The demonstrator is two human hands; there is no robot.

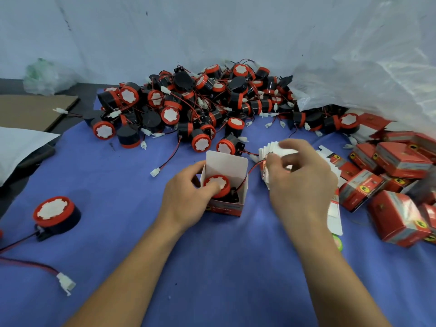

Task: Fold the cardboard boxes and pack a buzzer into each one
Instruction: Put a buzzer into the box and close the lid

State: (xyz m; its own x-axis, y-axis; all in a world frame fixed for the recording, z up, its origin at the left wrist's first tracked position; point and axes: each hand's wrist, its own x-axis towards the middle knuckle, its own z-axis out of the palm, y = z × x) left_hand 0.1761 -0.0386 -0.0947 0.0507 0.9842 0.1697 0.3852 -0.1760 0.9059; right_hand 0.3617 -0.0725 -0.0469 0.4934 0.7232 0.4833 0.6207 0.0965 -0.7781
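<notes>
Left hand curls around the left side of an open cardboard box, its thumb pressing the white-and-red face of the buzzer sitting inside. The box stands upright on blue cloth, top flap raised. The buzzer's red wire trails out over the right wall towards the right hand, just beside the box, whose fingers and thumb pinch a fanned stack of flat card blanks. Behind both hands lies a big heap of buzzers. Folded red boxes are piled on the right, under a clear plastic bag. One loose buzzer sits far left.
</notes>
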